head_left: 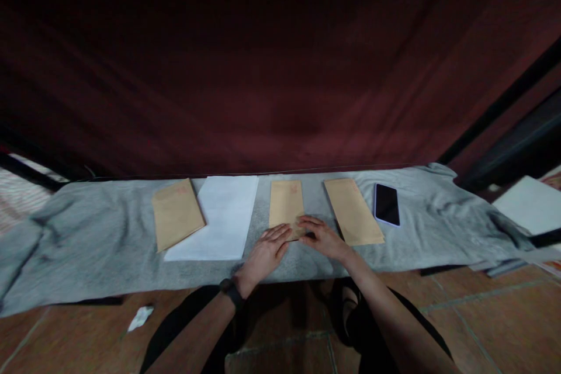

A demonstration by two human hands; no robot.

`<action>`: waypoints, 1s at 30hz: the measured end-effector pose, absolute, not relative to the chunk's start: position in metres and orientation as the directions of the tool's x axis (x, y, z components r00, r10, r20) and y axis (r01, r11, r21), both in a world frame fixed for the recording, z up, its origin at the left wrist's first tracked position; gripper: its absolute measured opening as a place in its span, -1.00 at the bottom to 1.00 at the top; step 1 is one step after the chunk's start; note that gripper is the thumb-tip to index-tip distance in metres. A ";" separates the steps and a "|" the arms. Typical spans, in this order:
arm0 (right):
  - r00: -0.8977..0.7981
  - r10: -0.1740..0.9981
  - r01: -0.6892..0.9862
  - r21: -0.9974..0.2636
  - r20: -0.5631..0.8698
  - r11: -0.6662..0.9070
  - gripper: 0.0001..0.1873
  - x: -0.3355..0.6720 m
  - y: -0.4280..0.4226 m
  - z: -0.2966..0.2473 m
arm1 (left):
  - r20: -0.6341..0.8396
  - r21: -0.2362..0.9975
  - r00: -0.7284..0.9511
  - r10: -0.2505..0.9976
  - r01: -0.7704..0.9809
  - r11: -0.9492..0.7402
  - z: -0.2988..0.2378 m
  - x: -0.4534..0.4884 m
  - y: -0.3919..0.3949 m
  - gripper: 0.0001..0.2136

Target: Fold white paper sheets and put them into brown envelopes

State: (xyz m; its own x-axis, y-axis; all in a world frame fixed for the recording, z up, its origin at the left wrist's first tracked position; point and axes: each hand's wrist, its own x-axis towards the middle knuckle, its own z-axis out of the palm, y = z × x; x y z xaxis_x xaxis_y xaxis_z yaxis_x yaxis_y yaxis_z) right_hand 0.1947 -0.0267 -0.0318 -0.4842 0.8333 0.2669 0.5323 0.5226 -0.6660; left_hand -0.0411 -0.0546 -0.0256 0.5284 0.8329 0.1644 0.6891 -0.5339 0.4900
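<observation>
A brown envelope [286, 201] lies in the middle of a grey cloth [100, 239]. My left hand [266, 252] rests flat with its fingers stretched out on the envelope's near left corner. My right hand [321, 235] presses on the near right corner, fingers bent over the folded edge. A second brown envelope [353, 210] lies just right of my right hand, and a third [176, 213] lies at the left, overlapping a white sheet of paper [223, 216]. A dark band sits on my left wrist.
A black phone [387, 204] lies face up at the right on the cloth. A dark red curtain [263, 70] hangs behind. White sheets [530, 204] lie at the far right. A crumpled white scrap [141, 317] lies on the tiled floor [491, 321].
</observation>
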 end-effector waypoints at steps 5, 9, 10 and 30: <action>-0.437 0.854 0.610 -0.606 0.281 0.511 -0.69 0.190 -0.029 -0.035 | 0.188 0.551 0.453 0.871 0.686 -0.476 -0.029 -0.037 -0.050 -0.64; -0.386 0.880 0.709 -0.522 0.276 0.474 -0.69 0.176 -0.040 -0.030 | 0.205 0.543 0.429 0.880 0.698 -0.467 -0.033 -0.034 -0.048 -0.62; -0.393 0.875 0.719 -0.499 0.283 0.485 -0.66 0.170 -0.045 -0.029 | 0.211 0.546 0.417 0.884 0.700 -0.460 -0.033 -0.033 -0.048 -0.61; -0.455 0.852 0.834 -0.211 0.261 0.510 -0.35 0.167 -0.094 -0.048 | 0.220 0.400 0.090 0.971 0.900 -0.173 -0.032 -0.042 -0.059 -0.47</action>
State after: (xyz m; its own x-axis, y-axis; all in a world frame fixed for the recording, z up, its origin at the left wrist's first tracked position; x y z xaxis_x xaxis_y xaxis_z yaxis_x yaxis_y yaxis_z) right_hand 0.1670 -0.0943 -0.0478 -0.4547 0.8515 0.2611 0.8339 0.5100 -0.2111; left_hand -0.0415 -0.0590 -0.0325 0.0895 0.9715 0.2197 0.8998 -0.1735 0.4003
